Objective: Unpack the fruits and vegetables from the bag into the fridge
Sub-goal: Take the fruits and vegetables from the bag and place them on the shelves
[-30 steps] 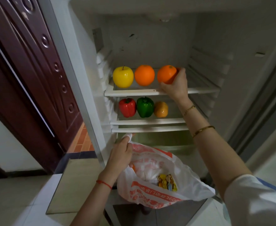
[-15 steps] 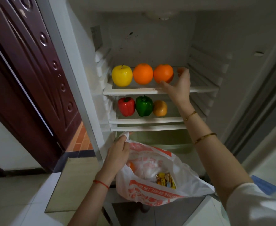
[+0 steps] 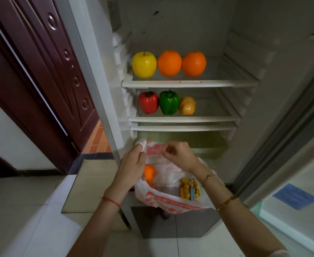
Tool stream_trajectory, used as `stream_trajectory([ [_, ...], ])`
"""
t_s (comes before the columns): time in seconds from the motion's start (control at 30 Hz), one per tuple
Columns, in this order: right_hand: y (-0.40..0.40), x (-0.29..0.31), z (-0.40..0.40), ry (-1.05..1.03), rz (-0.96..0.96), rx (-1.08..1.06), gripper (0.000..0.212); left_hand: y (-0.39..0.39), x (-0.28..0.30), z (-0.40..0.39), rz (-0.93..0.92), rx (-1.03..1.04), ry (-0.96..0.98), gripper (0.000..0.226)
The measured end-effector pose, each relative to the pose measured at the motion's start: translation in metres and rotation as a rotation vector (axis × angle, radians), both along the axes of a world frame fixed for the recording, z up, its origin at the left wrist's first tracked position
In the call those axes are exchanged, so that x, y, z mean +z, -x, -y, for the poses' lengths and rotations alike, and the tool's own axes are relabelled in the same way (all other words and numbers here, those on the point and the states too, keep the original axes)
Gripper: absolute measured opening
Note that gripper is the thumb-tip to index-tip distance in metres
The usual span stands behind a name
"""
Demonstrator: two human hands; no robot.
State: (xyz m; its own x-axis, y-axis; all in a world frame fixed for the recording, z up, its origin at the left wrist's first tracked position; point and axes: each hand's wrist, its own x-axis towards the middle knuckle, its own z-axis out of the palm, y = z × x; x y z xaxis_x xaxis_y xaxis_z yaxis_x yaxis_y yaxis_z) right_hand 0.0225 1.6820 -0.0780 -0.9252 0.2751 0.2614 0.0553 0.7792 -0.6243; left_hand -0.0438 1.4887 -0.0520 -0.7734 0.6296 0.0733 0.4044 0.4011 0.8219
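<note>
The open fridge has a top shelf (image 3: 189, 83) carrying a yellow apple (image 3: 144, 64) and two oranges (image 3: 169, 63) (image 3: 194, 63) side by side. The shelf below holds a red pepper (image 3: 148, 102), a green pepper (image 3: 169, 102) and a small yellow-brown fruit (image 3: 187, 108). A white plastic bag with red print (image 3: 171, 199) hangs in front of the lower fridge. My left hand (image 3: 132, 166) grips its left handle. My right hand (image 3: 178, 156) is at the bag's far rim, fingers curled on the plastic. Inside lie an orange fruit (image 3: 149, 173) and a colourful packet (image 3: 189, 189).
A dark red wooden door (image 3: 41, 80) stands at the left beside the fridge's side wall. The fridge door (image 3: 301, 173) hangs open at the right. A green-tinted drawer (image 3: 199, 143) sits under the lowest shelf. Pale floor tiles lie below.
My right hand let go of the second orange on the top shelf and came down to the bag's rim. The left hand kept hold of the bag handle.
</note>
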Motion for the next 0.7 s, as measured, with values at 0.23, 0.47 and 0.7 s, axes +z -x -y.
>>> stream_trajectory([
  [0.23, -0.001, -0.064, 0.026, 0.054, 0.398, 0.004, 0.049, -0.012, -0.002, 0.016, -0.01, -0.012, 0.018, 0.044],
  [0.47, 0.033, -0.078, 0.052, 0.017, 0.609, -0.082, 0.063, -0.019, 0.004, 0.024, -0.031, 0.022, 0.069, 0.038],
  [0.7, 0.053, -0.096, 0.063, 0.256, 0.657, -0.187, 0.091, -0.015, 0.012, 0.026, -0.038, 0.046, 0.063, 0.033],
])
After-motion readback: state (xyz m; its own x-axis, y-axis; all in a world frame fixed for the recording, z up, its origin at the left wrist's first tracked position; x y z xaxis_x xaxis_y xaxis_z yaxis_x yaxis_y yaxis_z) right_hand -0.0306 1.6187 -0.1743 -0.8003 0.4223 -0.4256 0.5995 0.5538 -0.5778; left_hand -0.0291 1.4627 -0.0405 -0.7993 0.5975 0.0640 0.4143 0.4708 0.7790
